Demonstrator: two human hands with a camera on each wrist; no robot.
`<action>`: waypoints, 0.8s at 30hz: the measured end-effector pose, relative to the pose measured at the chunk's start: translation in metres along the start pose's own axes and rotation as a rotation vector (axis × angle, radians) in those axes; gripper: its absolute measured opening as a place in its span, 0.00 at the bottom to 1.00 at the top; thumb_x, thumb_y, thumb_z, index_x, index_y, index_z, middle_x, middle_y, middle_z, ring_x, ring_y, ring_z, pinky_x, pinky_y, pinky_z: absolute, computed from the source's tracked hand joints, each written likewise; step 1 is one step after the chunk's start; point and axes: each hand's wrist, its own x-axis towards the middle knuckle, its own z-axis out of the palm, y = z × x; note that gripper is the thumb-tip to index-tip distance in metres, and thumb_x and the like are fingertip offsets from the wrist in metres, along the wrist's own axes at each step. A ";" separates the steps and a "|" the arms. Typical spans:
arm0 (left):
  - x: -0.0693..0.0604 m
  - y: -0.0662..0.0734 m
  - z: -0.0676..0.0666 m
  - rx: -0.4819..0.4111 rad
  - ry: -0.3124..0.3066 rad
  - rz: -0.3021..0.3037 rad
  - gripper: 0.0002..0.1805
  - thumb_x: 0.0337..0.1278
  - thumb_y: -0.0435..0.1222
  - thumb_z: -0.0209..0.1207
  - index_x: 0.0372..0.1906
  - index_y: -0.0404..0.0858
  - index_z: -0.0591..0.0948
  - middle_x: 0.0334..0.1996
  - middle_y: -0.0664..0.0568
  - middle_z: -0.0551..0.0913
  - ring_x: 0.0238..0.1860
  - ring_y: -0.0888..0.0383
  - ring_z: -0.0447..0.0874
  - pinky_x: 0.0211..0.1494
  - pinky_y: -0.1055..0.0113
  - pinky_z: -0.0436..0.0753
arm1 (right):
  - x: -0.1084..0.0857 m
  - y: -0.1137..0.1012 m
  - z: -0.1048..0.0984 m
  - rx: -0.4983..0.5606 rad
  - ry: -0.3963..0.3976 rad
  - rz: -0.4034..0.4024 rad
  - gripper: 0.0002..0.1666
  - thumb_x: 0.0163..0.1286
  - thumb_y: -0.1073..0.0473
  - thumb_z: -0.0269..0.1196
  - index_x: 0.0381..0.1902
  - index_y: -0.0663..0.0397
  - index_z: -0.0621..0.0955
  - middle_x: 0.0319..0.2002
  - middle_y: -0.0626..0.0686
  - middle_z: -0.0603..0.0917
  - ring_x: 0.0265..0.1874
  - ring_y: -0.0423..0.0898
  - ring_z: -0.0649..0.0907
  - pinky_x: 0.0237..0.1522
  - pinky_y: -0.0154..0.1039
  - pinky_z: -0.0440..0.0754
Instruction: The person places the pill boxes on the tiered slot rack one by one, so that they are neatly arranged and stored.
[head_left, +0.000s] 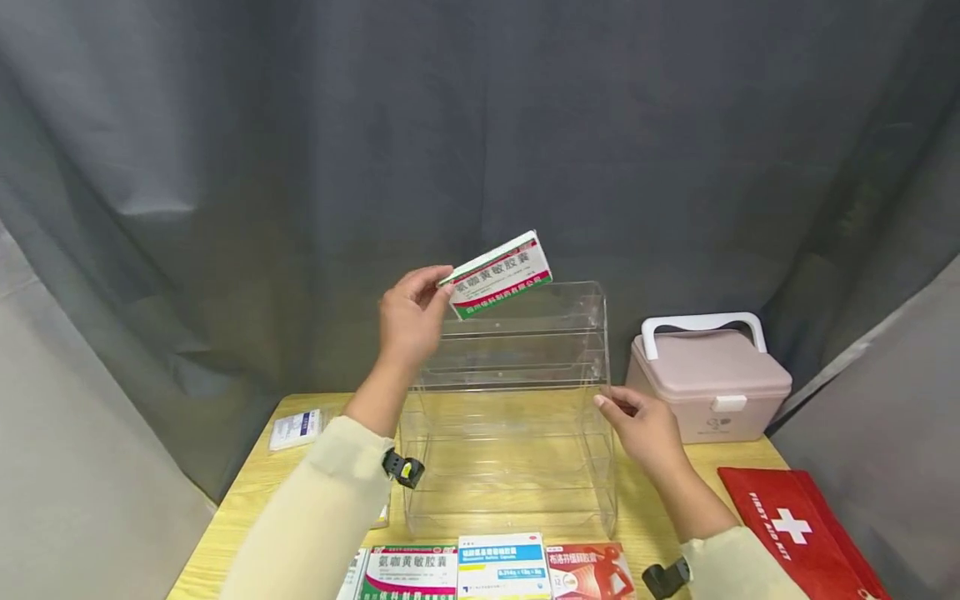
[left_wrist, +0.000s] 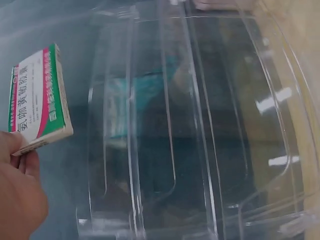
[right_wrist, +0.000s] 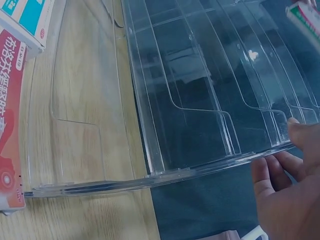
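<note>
My left hand [head_left: 411, 321] pinches one end of a white, green and red medicine box [head_left: 501, 275], held tilted above the upper left of a clear tiered plastic rack [head_left: 510, 500]. In the left wrist view, the same box [left_wrist: 40, 95] is beside the rack's tiers, with the left hand [left_wrist: 20, 190] at its end. My right hand [head_left: 648, 429] holds the rack's right side edge between thumb and fingers. The right wrist view shows this right hand [right_wrist: 290, 185] at the clear side panel. The rack's shelves show no boxes on them.
Along the table's front lie a green and white box [head_left: 408, 573], a blue and white box [head_left: 502, 567] and a red box [head_left: 588, 571]. At the right are a pink case [head_left: 712, 375] and a red first aid pouch [head_left: 802, 529]. A small pack [head_left: 296, 429] lies at left.
</note>
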 end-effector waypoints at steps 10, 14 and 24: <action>0.014 0.003 0.029 0.239 -0.127 0.166 0.13 0.75 0.30 0.66 0.58 0.39 0.90 0.61 0.53 0.89 0.57 0.53 0.90 0.62 0.64 0.90 | -0.002 -0.013 0.003 0.019 -0.004 0.014 0.27 0.82 0.48 0.67 0.67 0.59 0.85 0.58 0.64 0.91 0.59 0.59 0.88 0.56 0.42 0.88; 0.014 -0.003 0.036 0.255 -0.153 0.134 0.12 0.75 0.30 0.66 0.58 0.39 0.90 0.61 0.53 0.89 0.58 0.53 0.90 0.63 0.66 0.90 | -0.003 -0.015 0.005 0.033 -0.016 0.019 0.26 0.82 0.49 0.67 0.68 0.60 0.85 0.58 0.64 0.90 0.58 0.59 0.88 0.55 0.40 0.88; 0.007 -0.017 0.054 0.256 -0.212 0.066 0.12 0.77 0.31 0.65 0.58 0.40 0.90 0.61 0.52 0.89 0.57 0.53 0.89 0.62 0.64 0.90 | -0.003 -0.015 0.009 0.044 -0.010 -0.001 0.25 0.81 0.50 0.68 0.67 0.60 0.86 0.57 0.64 0.91 0.56 0.57 0.89 0.49 0.30 0.85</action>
